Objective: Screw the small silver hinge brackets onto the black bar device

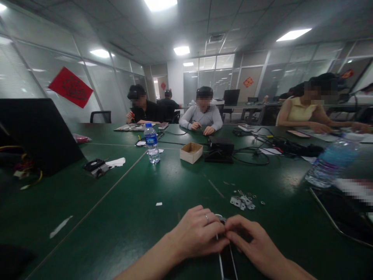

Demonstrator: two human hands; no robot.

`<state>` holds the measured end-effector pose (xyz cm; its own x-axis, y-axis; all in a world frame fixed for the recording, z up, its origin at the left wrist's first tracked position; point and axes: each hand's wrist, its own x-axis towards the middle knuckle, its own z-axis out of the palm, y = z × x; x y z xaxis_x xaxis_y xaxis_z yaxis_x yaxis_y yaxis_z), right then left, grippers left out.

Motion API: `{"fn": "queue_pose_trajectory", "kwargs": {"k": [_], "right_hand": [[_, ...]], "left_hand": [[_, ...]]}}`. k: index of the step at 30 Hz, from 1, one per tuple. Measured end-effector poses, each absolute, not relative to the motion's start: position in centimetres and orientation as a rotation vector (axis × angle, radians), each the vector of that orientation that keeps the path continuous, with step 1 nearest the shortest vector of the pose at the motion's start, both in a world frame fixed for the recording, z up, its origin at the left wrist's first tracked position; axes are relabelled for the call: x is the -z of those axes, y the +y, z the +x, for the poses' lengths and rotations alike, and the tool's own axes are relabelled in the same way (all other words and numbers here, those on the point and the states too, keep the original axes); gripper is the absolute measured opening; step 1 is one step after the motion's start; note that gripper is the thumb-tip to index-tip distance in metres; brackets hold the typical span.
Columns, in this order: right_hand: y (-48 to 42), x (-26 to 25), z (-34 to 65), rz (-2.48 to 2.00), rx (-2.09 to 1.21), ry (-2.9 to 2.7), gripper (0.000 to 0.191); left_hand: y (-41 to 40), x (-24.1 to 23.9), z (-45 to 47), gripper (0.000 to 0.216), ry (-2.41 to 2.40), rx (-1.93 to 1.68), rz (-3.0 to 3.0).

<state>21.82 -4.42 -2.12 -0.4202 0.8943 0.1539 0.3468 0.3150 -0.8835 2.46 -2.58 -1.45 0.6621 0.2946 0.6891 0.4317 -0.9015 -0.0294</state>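
Observation:
A long, narrow dark piece with silver edges lies on the green table between my hands, pointing away from me. My left hand is closed around its far end, a ring on one finger. From the other side, my right hand pinches thumb and forefinger together at that same end, and whatever is between those fingertips is hidden. Just beyond my right hand sit several small grey metal brackets in a loose heap. Small metal rings are scattered beside them.
An open cardboard box stands ahead, between a water bottle and a black device with cables. At right are another bottle and a dark tablet-like slab. A black panel rises at left. Several people sit across the table.

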Motion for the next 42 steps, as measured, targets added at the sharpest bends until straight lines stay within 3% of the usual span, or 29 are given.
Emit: {"fn": "queue_pose_trajectory", "kwargs": {"k": [9,16,22,28,42], "right_hand": [[-4.6,2.4,22.1,-0.958,-1.098,-1.970,0.025],[-4.4,2.3,21.8,-1.006,-1.077,-1.957,0.025],[-4.3,2.4,22.2,-1.050,-0.827,-2.028,0.020],[-3.0,2.3,23.4,-1.164,-0.459,-2.075,0.016],[-2.9,2.3,23.3,-1.183,-0.484,-2.255,0.023]], "left_hand": [[-2.6,1.2,2.6,0.017,-0.654,1.110,-2.701],[-2.6,1.5,2.4,0.013,-0.698,0.943,-2.763],[-2.4,1.4,1.8,0.021,-0.666,0.862,-2.783],[-0.9,0.3,-0.3,0.010,-0.901,0.755,-2.841],[-0.7,1.3,0.1,0.008,-1.075,0.704,-3.070]]}}
